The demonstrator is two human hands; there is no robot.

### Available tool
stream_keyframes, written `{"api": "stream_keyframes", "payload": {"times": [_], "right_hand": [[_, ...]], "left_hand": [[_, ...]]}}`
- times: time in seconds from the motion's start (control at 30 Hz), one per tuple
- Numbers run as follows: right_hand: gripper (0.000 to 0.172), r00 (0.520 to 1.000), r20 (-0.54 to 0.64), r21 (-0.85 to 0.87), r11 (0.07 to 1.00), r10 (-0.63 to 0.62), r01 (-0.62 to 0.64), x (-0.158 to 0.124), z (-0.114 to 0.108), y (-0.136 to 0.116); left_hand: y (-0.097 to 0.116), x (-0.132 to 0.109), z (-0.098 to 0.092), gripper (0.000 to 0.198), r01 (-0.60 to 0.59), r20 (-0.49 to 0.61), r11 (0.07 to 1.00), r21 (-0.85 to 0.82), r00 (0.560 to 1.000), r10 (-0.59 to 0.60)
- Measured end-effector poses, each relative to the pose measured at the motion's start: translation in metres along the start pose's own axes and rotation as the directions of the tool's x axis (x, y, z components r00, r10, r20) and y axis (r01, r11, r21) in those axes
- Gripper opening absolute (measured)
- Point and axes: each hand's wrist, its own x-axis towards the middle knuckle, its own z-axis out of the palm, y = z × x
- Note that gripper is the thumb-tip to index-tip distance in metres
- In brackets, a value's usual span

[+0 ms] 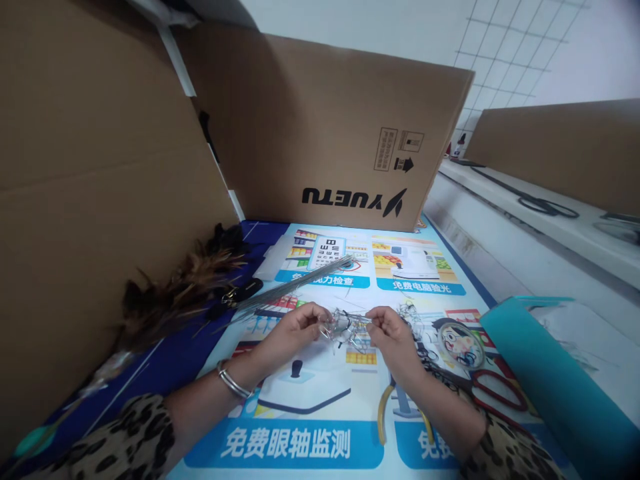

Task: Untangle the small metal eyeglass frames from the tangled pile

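Observation:
My left hand [299, 328] and my right hand [393, 339] meet over the middle of the printed table cover. Between them is a small tangle of bent silvery wire [344, 328] with tiny dark bits on it. The left thumb and fingers pinch its left end, while the right fingertips are closed on the right end. A bundle of long straight wires [295, 287] lies just beyond the left hand. More curled wire pieces [409, 312] lie beside the right hand. Pliers with yellow handles [383, 413] are partly hidden beneath the right forearm.
Red-handled scissors [500, 392] and a round clear roll [460, 343] lie at right, near a teal box [560, 373]. Brown feathers [173, 293] line the left side. Cardboard panels [310, 127] stand behind and at left. More scissors [545, 205] rest on the ledge.

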Motion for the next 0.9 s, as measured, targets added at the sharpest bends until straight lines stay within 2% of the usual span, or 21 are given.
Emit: {"api": "stream_keyframes", "payload": {"times": [0.2, 0.43, 0.63, 0.73, 0.9], "right_hand": [[0.012, 0.999, -0.034, -0.051, 0.999, -0.009, 0.007, 0.004, -0.001, 0.010], [0.013, 0.994, -0.091, -0.341, 0.940, -0.061, 0.026, 0.006, -0.002, 0.016], [0.018, 0.995, -0.030, -0.527, 0.848, -0.091, 0.062, 0.004, -0.004, 0.016], [0.015, 0.995, -0.008, -0.541, 0.838, -0.096, 0.077, 0.004, -0.004, 0.017], [0.012, 0.995, -0.021, -0.487, 0.870, -0.093, 0.071, 0.002, -0.004, 0.011]], "left_hand": [[-0.001, 0.000, 0.000, 0.013, -0.021, -0.003, 0.999, 0.026, 1.000, 0.021], [-0.001, 0.001, 0.000, 0.006, -0.080, 0.015, 0.992, 0.100, 0.997, 0.079], [0.004, 0.000, 0.002, 0.005, -0.097, 0.033, 0.965, 0.242, 0.995, 0.092], [0.006, -0.001, 0.002, 0.005, -0.110, 0.036, 0.949, 0.295, 0.994, 0.104], [0.003, -0.001, 0.000, 0.004, -0.134, 0.033, 0.933, 0.334, 0.991, 0.131]]}}
